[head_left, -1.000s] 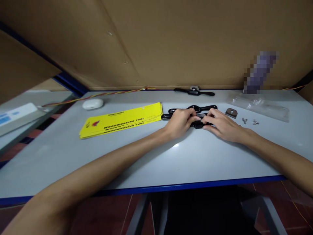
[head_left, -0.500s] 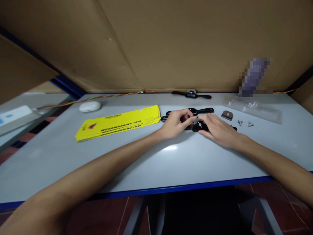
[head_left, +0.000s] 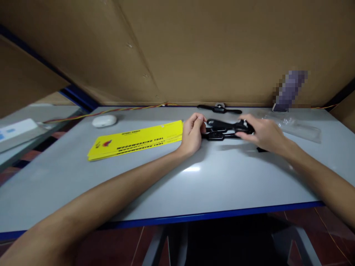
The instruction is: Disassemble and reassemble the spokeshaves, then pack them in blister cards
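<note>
My right hand (head_left: 262, 135) grips a black spokeshave (head_left: 222, 124) by its middle and holds it above the table, one handle pointing left. Under it, other black spokeshaves (head_left: 215, 136) lie side by side. My left hand (head_left: 192, 135) is closed at their left ends, thumb and forefinger together; whatever it pinches, if anything, is hidden. To its left is a stack of yellow printed cards (head_left: 138, 140). A small black piece (head_left: 261, 149) shows below my right hand, which covers the spot to its right.
Another spokeshave (head_left: 219, 109) lies at the back by the cardboard wall (head_left: 194, 51). A clear plastic bag (head_left: 303, 131) and a blurred-out upright object (head_left: 290, 90) are at the back right. A white case (head_left: 104, 120) and a red-yellow cable (head_left: 133, 108) lie left.
My right hand has lifted a spokeshave off the table and moved right and up with it. My left hand has drawn apart from the right; the blade and wing screws are now covered.
</note>
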### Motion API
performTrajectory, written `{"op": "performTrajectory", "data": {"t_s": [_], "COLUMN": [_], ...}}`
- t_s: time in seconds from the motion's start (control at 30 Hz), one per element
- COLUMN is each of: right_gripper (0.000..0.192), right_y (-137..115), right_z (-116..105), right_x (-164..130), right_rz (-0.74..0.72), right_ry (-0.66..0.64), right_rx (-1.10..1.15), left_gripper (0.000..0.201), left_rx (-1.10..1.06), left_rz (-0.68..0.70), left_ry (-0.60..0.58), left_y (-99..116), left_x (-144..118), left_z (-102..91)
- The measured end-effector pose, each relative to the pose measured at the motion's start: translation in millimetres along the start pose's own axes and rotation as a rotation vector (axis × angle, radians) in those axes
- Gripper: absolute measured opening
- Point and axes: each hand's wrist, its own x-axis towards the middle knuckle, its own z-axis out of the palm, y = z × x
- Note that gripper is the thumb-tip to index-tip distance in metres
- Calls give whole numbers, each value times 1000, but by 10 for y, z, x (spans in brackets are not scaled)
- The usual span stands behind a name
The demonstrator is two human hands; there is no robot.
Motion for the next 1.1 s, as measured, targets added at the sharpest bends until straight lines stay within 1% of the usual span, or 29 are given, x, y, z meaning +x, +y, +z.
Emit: {"op": "performTrajectory", "data": {"t_s": [0.07,0.17,0.3,0.4,0.5,0.6,0.7,0.8,0.9,0.97,1.03,1.1], "right_gripper": [49,45,47,47,43,41,35,26,25,30,36,43], "right_y": [112,172,79,-22,-94,-120,-56,140,417,588,716,790], "right_z": [-27,13,194,344,446,480,445,327,135,1,-99,-150], "right_x": [179,473,825,1018,1143,1201,1188,1082,862,666,459,266], "right_rz": [86,118,84,72,83,110,103,46,-8,-23,35,135], "right_ry": [55,40,-85,-163,-178,-140,-43,81,161,202,265,370], "right_rx": [57,90,58,30,28,-8,29,118,138,171,260,396], "left_gripper": [25,29,33,34,32,30,29,28,27,25,24,23], "left_rx": [-2,48,139,192,229,244,252,278,310,323,339,360], "left_rz": [3,44,87,97,133,178,200,212,248,283,312,328], "left_ry": [-2,-95,-242,-335,-416,-460,-472,-495,-512,-510,-506,-502], "left_y": [13,66,135,165,184,189,186,188,186,176,163,154], "left_x": [-13,-60,-115,-126,-128,-131,-136,-137,-132,-129,-129,-131], "left_z": [7,19,16,4,-2,2,5,3,3,5,5,4]}}
